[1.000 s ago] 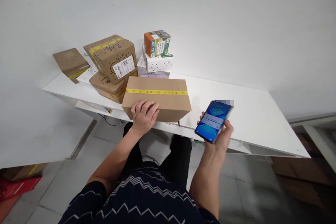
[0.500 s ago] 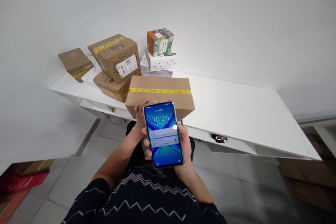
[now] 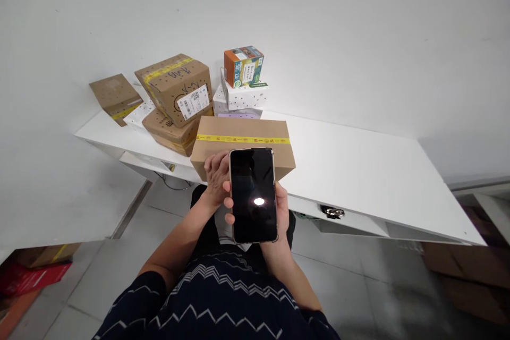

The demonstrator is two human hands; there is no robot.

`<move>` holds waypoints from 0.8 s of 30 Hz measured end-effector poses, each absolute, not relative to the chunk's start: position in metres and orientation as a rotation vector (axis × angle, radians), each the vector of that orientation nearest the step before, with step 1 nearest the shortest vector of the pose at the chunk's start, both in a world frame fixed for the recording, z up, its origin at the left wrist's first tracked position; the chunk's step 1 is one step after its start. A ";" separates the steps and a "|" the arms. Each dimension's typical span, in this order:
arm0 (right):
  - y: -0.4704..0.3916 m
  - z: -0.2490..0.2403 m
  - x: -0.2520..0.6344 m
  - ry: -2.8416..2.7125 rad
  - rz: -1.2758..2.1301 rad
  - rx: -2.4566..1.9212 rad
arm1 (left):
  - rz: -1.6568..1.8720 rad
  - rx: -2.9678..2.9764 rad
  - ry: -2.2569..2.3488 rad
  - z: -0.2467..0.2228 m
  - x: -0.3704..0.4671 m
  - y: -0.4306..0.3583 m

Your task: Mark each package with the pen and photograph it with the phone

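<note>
My right hand (image 3: pixel 281 210) is wrapped round a smartphone (image 3: pixel 253 186) held upright over my lap. Its thumb lies along the right edge and the fingertips curl round the left edge. The phone's screen is black, with a bright spot of reflected light. Beside the phone's upper left, my left hand (image 3: pixel 217 172) is closed with bent fingers in front of a taped cardboard box (image 3: pixel 243 127). Part of that hand is hidden behind the phone, so what it holds, if anything, cannot be seen. The box stands at the front edge of the white table (image 3: pixel 358 164).
Left on the table, a labelled carton (image 3: pixel 175 85) rests on another brown carton (image 3: pixel 171 130). A flatter brown box (image 3: pixel 115 95) leans near the wall. Behind, a small orange-and-blue box (image 3: pixel 244 66) tops a white dotted box (image 3: pixel 247 96). A metallic object (image 3: pixel 333 212) hangs at the front edge.
The phone's screen has gone from a lit blue lock screen showing 10:26 to black. The phone has straightened and shifted slightly right and up in my right hand. The boxes have stayed put.
</note>
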State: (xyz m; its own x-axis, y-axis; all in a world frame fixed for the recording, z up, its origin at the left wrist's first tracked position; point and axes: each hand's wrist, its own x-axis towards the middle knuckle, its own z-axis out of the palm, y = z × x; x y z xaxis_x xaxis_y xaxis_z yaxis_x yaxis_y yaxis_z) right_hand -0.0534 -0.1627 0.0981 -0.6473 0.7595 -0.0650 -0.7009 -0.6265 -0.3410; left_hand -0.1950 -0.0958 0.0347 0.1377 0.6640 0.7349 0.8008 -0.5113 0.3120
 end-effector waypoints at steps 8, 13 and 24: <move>-0.161 0.097 -0.051 -0.332 2.169 -0.291 | -1.288 -2.146 -1.319 0.044 -0.193 -0.097; -0.160 0.096 -0.050 -0.316 2.156 -0.260 | -1.225 -2.196 -1.386 0.039 -0.195 -0.099; -0.159 0.091 -0.050 -0.337 2.157 -0.269 | -1.258 -2.216 -1.358 0.046 -0.195 -0.100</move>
State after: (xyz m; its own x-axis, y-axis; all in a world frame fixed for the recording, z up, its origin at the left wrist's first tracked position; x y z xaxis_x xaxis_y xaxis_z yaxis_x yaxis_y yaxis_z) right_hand -0.0503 -0.1592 0.0913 -0.5644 0.8228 -0.0670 -0.7633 -0.5510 -0.3374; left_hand -0.1955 -0.0998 0.0461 0.1913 0.6004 0.7765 0.8200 -0.5326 0.2098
